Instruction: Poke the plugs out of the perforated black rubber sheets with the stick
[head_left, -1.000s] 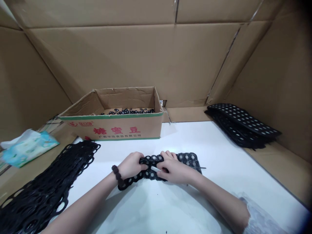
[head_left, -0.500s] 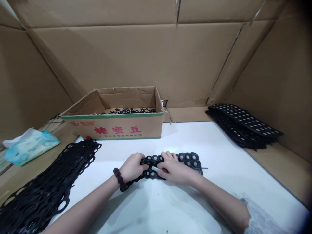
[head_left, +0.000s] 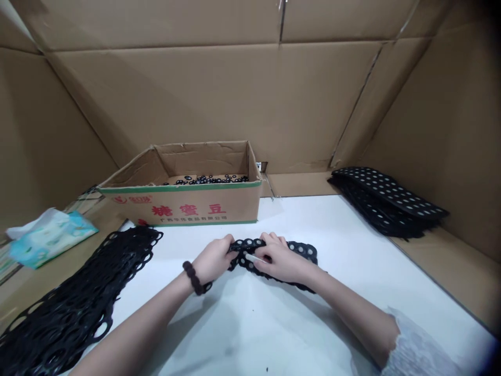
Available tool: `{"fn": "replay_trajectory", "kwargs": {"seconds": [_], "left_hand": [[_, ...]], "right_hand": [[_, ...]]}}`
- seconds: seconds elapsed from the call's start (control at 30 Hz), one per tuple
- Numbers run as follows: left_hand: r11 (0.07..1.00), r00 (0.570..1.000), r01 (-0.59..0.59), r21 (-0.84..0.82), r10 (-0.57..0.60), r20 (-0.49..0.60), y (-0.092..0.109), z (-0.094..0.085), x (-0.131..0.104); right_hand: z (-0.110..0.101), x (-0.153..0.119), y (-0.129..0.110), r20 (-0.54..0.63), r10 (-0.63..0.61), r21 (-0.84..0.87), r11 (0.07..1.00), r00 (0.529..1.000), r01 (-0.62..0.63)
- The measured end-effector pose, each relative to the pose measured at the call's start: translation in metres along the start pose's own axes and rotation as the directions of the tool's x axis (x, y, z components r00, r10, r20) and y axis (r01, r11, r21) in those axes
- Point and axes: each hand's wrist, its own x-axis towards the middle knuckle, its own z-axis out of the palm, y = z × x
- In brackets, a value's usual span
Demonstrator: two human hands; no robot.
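A black rubber strip with rows of round holes (head_left: 301,249) lies across the white table in front of me. My left hand (head_left: 215,259), with a dark bracelet on its wrist, pinches the strip's left part. My right hand (head_left: 278,259) rests over the middle of the strip, its fingers closed around a small whitish stick (head_left: 254,258). The stick's tip points left, at the strip between my two hands. Part of the strip is hidden under my right hand and forearm.
Behind stands an open cardboard box (head_left: 203,203) with small black rings (head_left: 211,180) inside. Black perforated sheets (head_left: 74,292) lie at the left, beside a tissue pack (head_left: 52,236). More dotted black sheets (head_left: 391,201) are stacked at the right. Cardboard walls (head_left: 195,94) surround the table.
Both hands have shifted slightly away from me with the strip. The strip's right part now slants, its lower edge tilting down toward my right forearm.
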Motion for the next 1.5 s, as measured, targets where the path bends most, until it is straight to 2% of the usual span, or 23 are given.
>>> {"fn": "replay_trajectory", "kwargs": {"seconds": [0.13, 0.27, 0.33, 0.47, 0.63, 0.77, 0.9, 1.0, 1.27, 1.5], "left_hand": [[1.000, 0.998, 0.019, -0.001, -0.019, 0.057, -0.010, -0.006, 0.012], [0.999, 0.979, -0.020, -0.036, 0.027, 0.204, -0.017, -0.009, 0.013], [0.999, 0.971, -0.023, -0.050, 0.034, 0.238, -0.018, -0.010, 0.011], [0.997, 0.979, 0.010, -0.074, 0.005, 0.204, -0.016, -0.010, 0.009], [0.995, 0.981, -0.011, -0.100, 0.030, 0.194, -0.015, -0.012, 0.008], [0.999, 0.979, 0.008, 0.040, -0.016, 0.205, -0.015, -0.013, 0.007], [0.991, 0.980, 0.010, 0.136, -0.037, 0.195, -0.015, -0.010, 0.005], [0.996, 0.984, -0.008, 0.092, -0.009, 0.178, -0.015, -0.008, 0.003], [0.997, 0.976, -0.004, -0.076, 0.020, 0.215, -0.016, -0.005, -0.003], [0.981, 0.947, 0.026, -0.193, 0.037, 0.318, -0.020, -0.009, -0.002]], "right_hand": [[-0.001, -0.003, 0.000, 0.030, -0.003, -0.001, 1.000, 1.000, 0.003], [0.005, -0.003, -0.004, 0.007, -0.016, 0.011, 1.000, 1.000, 0.015], [0.007, -0.002, -0.005, 0.018, -0.040, 0.024, 0.999, 0.999, 0.040], [0.013, 0.002, -0.006, 0.011, -0.083, 0.022, 0.996, 0.996, 0.083], [0.023, 0.006, -0.006, 0.025, -0.050, -0.020, 0.999, 0.998, 0.051], [0.021, 0.006, -0.009, 0.092, -0.039, -0.026, 0.999, 0.995, 0.042], [0.017, 0.006, -0.014, 0.094, -0.036, -0.011, 0.999, 0.995, 0.037], [0.017, 0.006, -0.015, 0.100, -0.029, 0.003, 1.000, 0.995, 0.029], [0.020, 0.007, -0.015, 0.110, 0.035, 0.010, 0.999, 0.993, -0.036], [0.012, 0.007, -0.017, 0.176, 0.025, 0.068, 0.997, 0.984, -0.037]]}}
